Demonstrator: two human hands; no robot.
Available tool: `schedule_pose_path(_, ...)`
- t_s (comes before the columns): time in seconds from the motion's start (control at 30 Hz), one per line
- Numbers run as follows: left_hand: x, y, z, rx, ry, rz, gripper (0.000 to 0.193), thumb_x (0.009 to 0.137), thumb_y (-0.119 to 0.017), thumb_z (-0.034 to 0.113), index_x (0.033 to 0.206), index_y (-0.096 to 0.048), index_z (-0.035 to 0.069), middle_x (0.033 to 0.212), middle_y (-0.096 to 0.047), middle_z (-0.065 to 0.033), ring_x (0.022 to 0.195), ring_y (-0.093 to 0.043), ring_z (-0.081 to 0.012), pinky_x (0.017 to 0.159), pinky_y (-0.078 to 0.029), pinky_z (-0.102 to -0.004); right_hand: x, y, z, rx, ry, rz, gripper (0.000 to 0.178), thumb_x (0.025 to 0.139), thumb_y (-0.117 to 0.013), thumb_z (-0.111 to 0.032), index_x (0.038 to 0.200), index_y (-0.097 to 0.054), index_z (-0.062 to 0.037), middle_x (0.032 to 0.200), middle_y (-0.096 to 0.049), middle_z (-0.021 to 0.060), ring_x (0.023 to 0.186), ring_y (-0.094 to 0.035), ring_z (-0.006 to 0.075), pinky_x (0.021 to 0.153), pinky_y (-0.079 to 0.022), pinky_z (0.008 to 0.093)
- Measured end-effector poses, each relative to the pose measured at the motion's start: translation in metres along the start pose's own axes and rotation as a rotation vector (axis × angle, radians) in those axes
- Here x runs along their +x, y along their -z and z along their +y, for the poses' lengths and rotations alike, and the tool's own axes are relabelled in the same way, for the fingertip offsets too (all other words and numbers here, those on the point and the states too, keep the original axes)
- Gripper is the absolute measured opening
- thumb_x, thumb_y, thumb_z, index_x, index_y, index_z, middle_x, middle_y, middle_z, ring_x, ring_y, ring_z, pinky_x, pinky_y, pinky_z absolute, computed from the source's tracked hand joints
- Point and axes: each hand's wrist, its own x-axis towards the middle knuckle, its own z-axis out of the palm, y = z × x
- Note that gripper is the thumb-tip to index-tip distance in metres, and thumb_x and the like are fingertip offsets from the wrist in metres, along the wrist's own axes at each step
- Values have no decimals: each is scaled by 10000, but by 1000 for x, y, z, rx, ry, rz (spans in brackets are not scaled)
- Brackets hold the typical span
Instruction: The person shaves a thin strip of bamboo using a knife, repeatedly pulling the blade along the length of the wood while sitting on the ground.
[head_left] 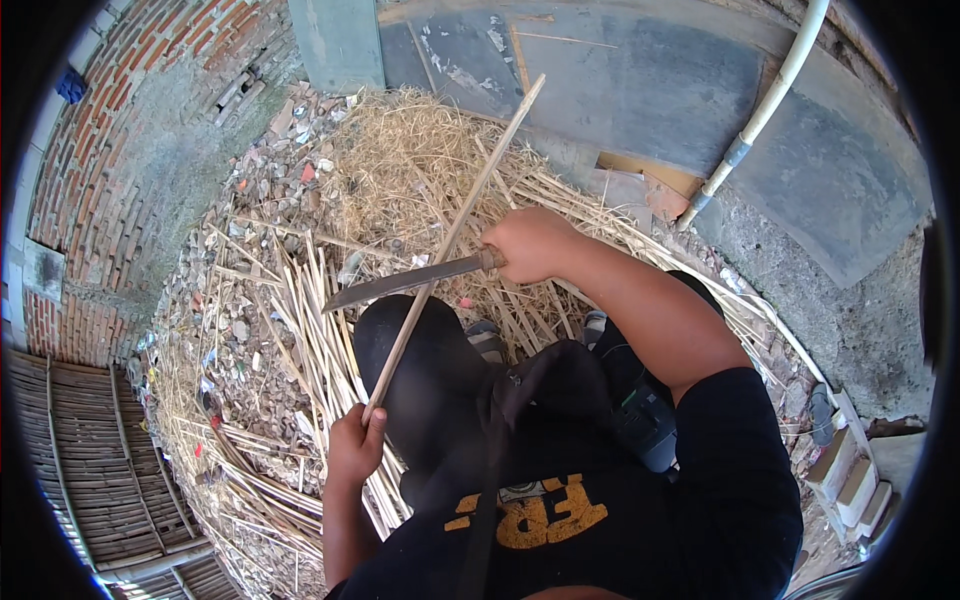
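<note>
My left hand [354,446] is closed round the near end of a long pale bamboo strip [460,220], which slants up and away to the right past my knee. In my right hand [530,245] is the handle of a machete [405,282]. Its dark, worn blade points left and crosses the strip about midway; whether the edge bites into it I cannot tell. Below my hands, several split bamboo strips [320,330] lie in a loose bundle beside my left leg. Straw-like shavings [400,170] are heaped just beyond.
Rubble and litter [240,330] cover the ground to the left, up to a brick wall [110,170]. A slatted bamboo panel [90,440] stands at lower left. Grey sheets [660,90] and a pale pipe [765,110] line the far side. A dark device [645,425] rests by my right thigh.
</note>
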Motion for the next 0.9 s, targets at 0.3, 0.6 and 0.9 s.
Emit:
schedule_pose_path(0.3,6,-11,-6,6,-13,58,540,1046,-504,446,782,-565,-21,625,-587,-242,620,-608,-473,560,-441,-501,14,-19,38,251,-97,27,251,723,-652,-156,953,-701,-69,801,-688,172,820,-684,373,738,-542,485)
schedule_pose_path(0.6,8,-19,-8,0,-59,114,545,1043,-510,456,782,-566,-20,626,-585,-240,612,-600,-470,559,-443,-492,9,2,38,205,-104,21,197,744,-627,-150,907,-689,-58,846,-691,180,829,-679,364,747,-537,476)
schedule_pose_path(0.9,-2,-6,-18,-228,50,-41,537,1059,-493,466,853,-623,-13,622,-567,-78,579,-554,-204,570,-437,-361,4,4,45,123,-145,195,272,772,-684,-203,1011,-693,-75,885,-708,171,891,-702,352,798,-562,476)
